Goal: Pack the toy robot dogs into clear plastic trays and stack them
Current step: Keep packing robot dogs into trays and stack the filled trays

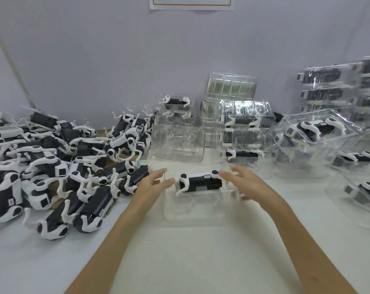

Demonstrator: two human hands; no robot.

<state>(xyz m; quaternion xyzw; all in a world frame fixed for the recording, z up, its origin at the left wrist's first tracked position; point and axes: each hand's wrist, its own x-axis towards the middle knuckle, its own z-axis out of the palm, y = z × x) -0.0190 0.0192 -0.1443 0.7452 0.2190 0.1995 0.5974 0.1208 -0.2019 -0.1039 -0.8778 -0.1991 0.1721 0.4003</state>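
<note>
Clear tray point(192, 212) holds one toy robot dog point(199, 182) — left hand point(153, 184), right hand point(246, 184) flank it, fingers point(167, 181) relaxed, gripping nothing.

Two hands show, the left hand point(153, 183) and the right hand point(243, 183). One dog point(199, 182) lies in one open tray point(192, 215). The loose dogs point(52, 170) number well over a dozen, too tangled to count exactly. One empty tray point(177, 143) stands behind. Packed trays point(315, 128) number at least eight; glare hides any others. One sheet point(190, 3) hangs on the wall.
</note>
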